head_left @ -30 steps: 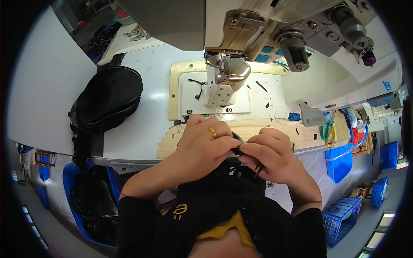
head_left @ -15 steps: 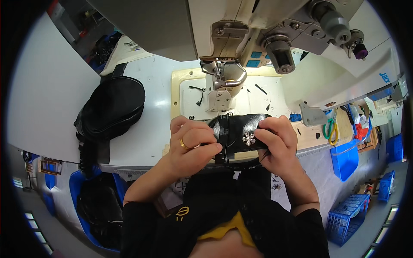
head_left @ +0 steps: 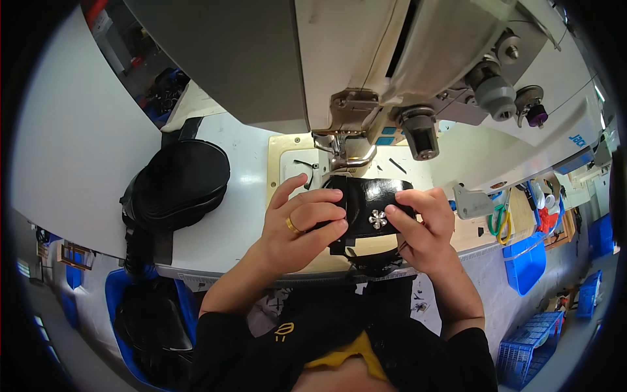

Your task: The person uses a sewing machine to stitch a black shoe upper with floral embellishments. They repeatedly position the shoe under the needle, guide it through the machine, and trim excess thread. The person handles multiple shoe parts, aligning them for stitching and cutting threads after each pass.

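Shiny blk piece (head_left: 372, 186) is mid-frame, a bit R of ctr, in both my hands, just below the presser foot (head_left: 356, 160). Slvr flower (head_left: 377, 219) sits on its face, nr my R thumb.

L hand (head_left: 297, 228): thumb + next 2 fingers bent in, tips close tog. at the piece's L edge, by a dark band; outermost finger sticks up, clear of it. Gold ring (head_left: 293, 226) on that hand. R hand (head_left: 426, 228): thumb + index nearly closed, w/ a small gap btwn tips, gripping the R end; other fingers curled under, can't tell exactly how.

More blk straps hang below the piece at the tbl (head_left: 222, 251) edge, lower ctr.

Sewing mach. (head_left: 353, 59) fills the top. Blk bag (head_left: 179, 186) on the tbl, L of frame; blue bin (head_left: 115, 307) w/ blk stuff, lower L. Scissors (head_left: 502, 225), green/yellow handles, at R; blue tray (head_left: 526, 264) just below, blue crate (head_left: 528, 346) lower R. Blk scrap (head_left: 397, 166) nr the foot, upper ctr.
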Demonstrator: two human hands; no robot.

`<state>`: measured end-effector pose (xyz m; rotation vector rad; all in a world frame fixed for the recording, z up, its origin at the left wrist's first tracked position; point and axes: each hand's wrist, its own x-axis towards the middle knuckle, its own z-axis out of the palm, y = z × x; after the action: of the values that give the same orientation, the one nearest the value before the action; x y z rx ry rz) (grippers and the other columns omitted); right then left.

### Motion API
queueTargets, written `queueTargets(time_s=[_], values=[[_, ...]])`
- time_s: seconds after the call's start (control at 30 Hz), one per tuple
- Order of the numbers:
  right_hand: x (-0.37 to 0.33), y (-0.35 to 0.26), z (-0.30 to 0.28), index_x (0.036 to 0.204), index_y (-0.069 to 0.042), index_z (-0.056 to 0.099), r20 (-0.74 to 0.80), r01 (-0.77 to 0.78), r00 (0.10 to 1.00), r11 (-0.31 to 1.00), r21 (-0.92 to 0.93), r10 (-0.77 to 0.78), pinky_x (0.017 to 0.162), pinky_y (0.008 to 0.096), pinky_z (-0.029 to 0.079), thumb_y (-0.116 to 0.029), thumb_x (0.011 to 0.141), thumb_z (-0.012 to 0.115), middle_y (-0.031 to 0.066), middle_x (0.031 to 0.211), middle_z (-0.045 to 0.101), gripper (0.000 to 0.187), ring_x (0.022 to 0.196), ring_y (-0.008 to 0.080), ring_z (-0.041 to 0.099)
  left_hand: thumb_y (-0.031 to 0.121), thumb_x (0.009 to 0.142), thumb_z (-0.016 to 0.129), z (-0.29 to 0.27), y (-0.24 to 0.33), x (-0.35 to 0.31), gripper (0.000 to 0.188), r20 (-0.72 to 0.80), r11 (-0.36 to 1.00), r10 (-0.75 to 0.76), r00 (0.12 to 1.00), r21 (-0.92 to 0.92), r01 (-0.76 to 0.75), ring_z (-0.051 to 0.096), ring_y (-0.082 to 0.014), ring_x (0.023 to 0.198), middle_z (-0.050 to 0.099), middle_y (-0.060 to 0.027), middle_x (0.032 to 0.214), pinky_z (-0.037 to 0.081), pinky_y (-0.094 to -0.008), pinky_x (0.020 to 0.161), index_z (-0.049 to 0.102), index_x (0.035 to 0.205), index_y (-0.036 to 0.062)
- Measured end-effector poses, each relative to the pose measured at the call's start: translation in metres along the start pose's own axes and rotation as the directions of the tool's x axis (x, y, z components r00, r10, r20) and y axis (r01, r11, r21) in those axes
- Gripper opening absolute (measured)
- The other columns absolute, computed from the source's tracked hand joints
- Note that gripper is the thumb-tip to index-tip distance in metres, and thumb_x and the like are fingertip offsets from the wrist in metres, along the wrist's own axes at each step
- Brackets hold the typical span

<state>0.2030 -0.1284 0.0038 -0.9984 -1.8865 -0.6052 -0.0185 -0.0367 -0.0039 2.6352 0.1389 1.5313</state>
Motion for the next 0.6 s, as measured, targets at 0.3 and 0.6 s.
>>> queueTargets(time_s=[0.3, 0.6], values=[[0.006, 0.025, 0.018, 0.102, -0.009, 0.07, 0.068, -0.108, 0.992, 0.994, -0.028, 0.11, 0.064, 0.0387, 0.047, 0.001, 0.053, 0.065, 0.0098, 0.106, 0.06, 0.05, 0.081, 0.0311, 0.057, -0.006, 0.069, 0.066, 0.004, -0.026, 0.016, 0.029, 0.017, 0.995, -0.039, 0.999, 0.097, 0.038, 0.068, -0.024, 0.097, 0.068, -0.0025, 0.094, 0.038, -0.0471, 0.102, 0.066, 0.092, 0.0135], [0.006, 0.03, 0.021, 0.099, -0.007, 0.071, 0.079, -0.13, 0.988, 0.991, -0.001, 0.13, 0.068, 0.0402, 0.049, -0.001, 0.05, 0.065, 0.0111, 0.106, 0.062, 0.05, 0.084, 0.0316, 0.059, -0.009, 0.068, 0.064, 0.007, -0.029, 0.018, 0.033, -0.005, 0.993, -0.044, 0.999, 0.109, 0.044, 0.069, -0.0238, 0.095, 0.068, -0.0026, 0.094, 0.038, -0.0459, 0.101, 0.066, 0.092, 0.0136]])
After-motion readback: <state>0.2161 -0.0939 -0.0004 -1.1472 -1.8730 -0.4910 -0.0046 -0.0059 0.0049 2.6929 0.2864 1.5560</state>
